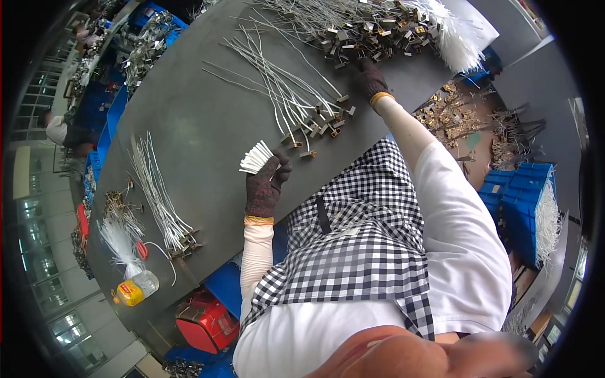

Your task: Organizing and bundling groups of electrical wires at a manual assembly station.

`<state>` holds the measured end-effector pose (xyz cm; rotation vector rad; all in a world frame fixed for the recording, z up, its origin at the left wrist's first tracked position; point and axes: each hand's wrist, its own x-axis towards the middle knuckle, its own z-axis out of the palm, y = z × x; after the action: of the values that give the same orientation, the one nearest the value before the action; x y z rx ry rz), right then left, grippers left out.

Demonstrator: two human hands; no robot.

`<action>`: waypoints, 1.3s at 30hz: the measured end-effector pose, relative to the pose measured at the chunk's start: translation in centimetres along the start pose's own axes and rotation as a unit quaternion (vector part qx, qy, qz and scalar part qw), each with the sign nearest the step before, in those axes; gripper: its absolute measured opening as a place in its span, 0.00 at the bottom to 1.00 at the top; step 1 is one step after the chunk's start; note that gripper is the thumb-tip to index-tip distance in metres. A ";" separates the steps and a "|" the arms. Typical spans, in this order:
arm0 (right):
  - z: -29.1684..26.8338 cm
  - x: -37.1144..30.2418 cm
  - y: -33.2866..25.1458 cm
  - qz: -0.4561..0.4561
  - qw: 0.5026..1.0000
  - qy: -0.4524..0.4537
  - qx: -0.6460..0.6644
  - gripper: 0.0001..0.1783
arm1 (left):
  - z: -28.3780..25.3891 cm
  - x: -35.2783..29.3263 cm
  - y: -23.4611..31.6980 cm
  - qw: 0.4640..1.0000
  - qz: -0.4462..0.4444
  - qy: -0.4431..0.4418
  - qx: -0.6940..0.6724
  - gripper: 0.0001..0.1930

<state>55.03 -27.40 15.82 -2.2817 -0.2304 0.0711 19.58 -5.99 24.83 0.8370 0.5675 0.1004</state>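
Note:
In my closed left hand (268, 186), a dark knitted glove grips a bundle of white tubes (256, 157), their ends fanned out above the fingers. My right hand (374, 80), gloved the same way, reaches to the near edge of a large heap of small metal parts with thin wires (378, 34). Its fingertips blend into the dark heap, so their grip is hidden. Between the hands lies a smaller group of white-wired metal parts (321, 120), the wires pointing away from me. Another bunch of wired parts (161, 195) rests on the left side of the grey table (189, 120).
At the table's left end are a plastic bottle (135, 288), a red-handled tool (142, 250) and white strands (120, 242). A red box (207, 321) stands below the table. On the right are a blue crate (517, 195) and loose brass-coloured parts (447, 116). Another person (57, 129) is far left.

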 end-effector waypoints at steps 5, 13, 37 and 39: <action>1.1 2.3 -0.8 0.094 0.993 -0.029 0.067 0.36 | 2.2 0.2 0.0 0.999 -0.003 -0.014 0.033 0.11; 2.1 3.6 0.2 0.108 0.985 -0.030 0.129 0.32 | 3.2 -0.8 0.2 0.999 0.002 -0.037 0.028 0.11; -20.0 -28.6 6.6 0.292 0.902 -0.196 0.249 0.12 | 4.8 0.7 -2.0 0.992 -0.080 -0.092 0.023 0.15; -23.4 -32.6 9.4 0.339 0.882 -0.204 0.255 0.12 | 6.7 1.6 -2.1 0.994 -0.011 -0.106 0.036 0.13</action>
<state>27.36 -56.97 23.43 -1.6935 0.3514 0.8762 24.12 -11.47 26.13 0.8985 0.3824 -0.0282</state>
